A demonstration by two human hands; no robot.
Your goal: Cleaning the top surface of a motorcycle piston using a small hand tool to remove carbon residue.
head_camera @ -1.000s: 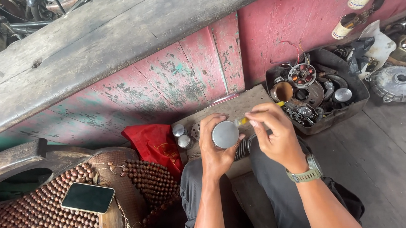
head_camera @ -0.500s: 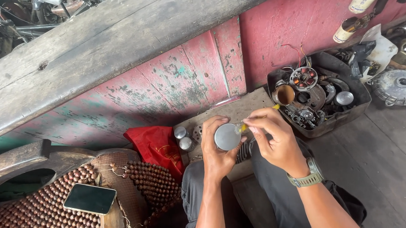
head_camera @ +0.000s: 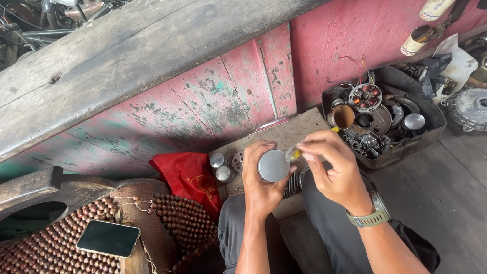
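At centre frame, the left hand (head_camera: 261, 181) wraps a round, smooth grey metal cylinder (head_camera: 273, 165), likely rigid, weighty and slick, best gripped around its sides, while the right hand (head_camera: 334, 168) pinches a small yellow-handled tool (head_camera: 293, 154) against its edge.

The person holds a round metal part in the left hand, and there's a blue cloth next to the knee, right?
Not quite: the cloth is red, not blue, as the head view shows. The rest holds: the left hand holds the round metal part, and the cloth lies beside the knee.

Silver-grey metal cylinder (head_camera: 273, 165), red cloth (head_camera: 189, 176)
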